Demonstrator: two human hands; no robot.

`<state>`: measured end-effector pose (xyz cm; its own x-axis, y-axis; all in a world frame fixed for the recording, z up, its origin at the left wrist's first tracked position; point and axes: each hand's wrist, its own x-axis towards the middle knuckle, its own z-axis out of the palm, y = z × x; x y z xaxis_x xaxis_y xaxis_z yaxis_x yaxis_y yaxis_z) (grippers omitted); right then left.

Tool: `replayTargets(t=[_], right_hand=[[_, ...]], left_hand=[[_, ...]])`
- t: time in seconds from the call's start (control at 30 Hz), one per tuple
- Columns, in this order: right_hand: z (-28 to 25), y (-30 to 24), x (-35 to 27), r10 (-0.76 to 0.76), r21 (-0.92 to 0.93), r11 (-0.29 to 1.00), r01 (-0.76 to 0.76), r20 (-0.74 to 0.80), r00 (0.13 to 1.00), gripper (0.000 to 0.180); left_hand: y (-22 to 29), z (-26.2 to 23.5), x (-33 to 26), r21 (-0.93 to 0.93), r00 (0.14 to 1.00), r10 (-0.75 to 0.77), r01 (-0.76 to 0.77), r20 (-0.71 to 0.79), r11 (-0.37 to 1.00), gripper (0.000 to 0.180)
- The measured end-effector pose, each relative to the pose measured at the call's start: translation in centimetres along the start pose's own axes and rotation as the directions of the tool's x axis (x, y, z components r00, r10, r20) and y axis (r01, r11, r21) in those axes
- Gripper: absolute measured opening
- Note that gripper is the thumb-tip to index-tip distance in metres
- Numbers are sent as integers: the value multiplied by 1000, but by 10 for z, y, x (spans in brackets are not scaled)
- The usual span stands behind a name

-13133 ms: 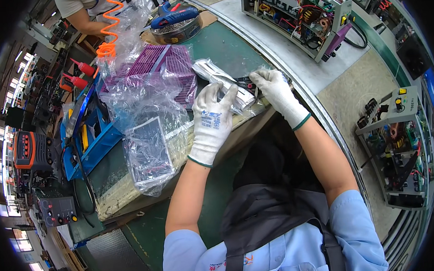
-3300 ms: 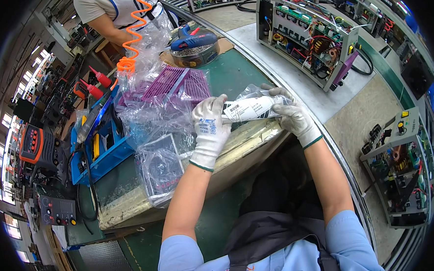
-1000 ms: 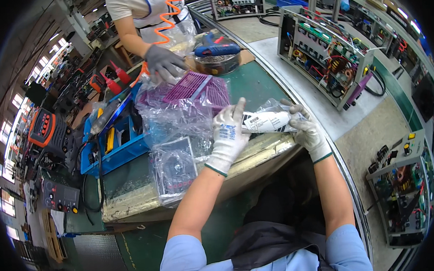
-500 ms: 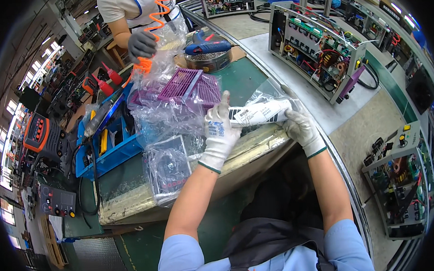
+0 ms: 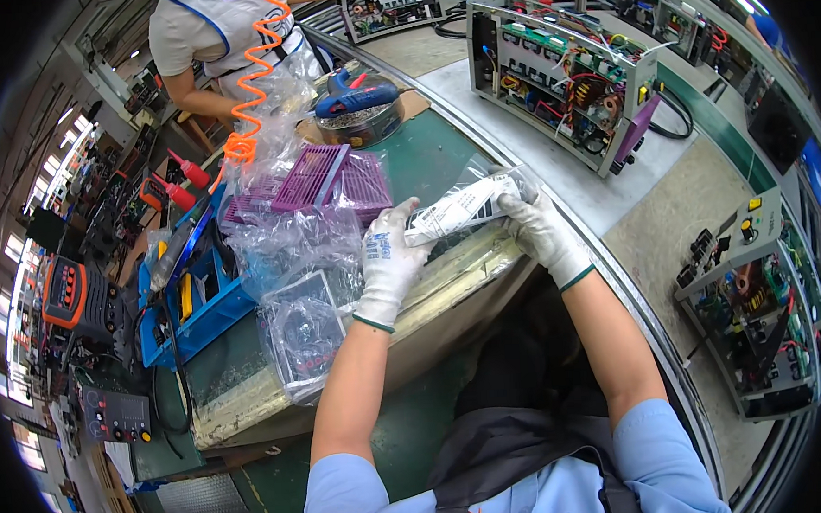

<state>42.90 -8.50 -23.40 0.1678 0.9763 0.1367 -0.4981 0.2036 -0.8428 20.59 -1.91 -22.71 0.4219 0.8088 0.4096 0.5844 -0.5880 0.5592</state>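
Between my two gloved hands is a white printed packet [image 5: 459, 209] with black stripes, partly covered by clear plastic film. My left hand [image 5: 389, 262] grips its left end, thumb on top. At the other end, my right hand [image 5: 541, 229] has its fingers closed on the packet and film. The packet slants up to the right above the near edge of the green-topped bench [image 5: 442, 153]. Left of my left hand lie purple slotted panels [image 5: 312, 176] among crumpled clear plastic bags [image 5: 308, 243]. A bagged grey panel [image 5: 305, 332] overhangs the bench's front edge.
A blue power tool [image 5: 356, 97] rests on a round tin of small parts [image 5: 367, 129]. The blue tool bin [image 5: 205, 314] stands left. An orange coiled hose [image 5: 251, 88] hangs near a co-worker [image 5: 219, 48]. Open machine chassis [image 5: 568, 81] sit on the line at right.
The packet's right end has tipped upward as both hands turned it. The co-worker's grey-gloved hand has left the orange hose. The whole view has shifted slightly.
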Motion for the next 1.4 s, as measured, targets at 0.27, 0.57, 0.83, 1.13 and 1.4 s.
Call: replayTargets(t=[0.27, 0.57, 0.83, 1.13, 1.4], right_hand=[[1, 6, 4, 19, -50, 999, -15, 85, 996, 97], [5, 8, 1, 32, -135, 991, -25, 47, 998, 73], [-10, 13, 3, 48, -330, 944, -10, 107, 993, 53], [15, 4, -4, 103, -523, 852, 23, 211, 972, 54], [22, 6, -4, 90, -419, 905, -71, 26, 996, 57]], left_hand=[[-10, -17, 0, -918, 972, -129, 228, 196, 324, 48], [-16, -20, -3, -969, 974, -25, 226, 225, 103, 51], [13, 0, -2, -222, 986, 37, 0, 162, 975, 46], [6, 5, -8, -144, 990, 134, -126, 45, 981, 51], [17, -4, -12, 87, 974, 105, -124, 202, 988, 66]])
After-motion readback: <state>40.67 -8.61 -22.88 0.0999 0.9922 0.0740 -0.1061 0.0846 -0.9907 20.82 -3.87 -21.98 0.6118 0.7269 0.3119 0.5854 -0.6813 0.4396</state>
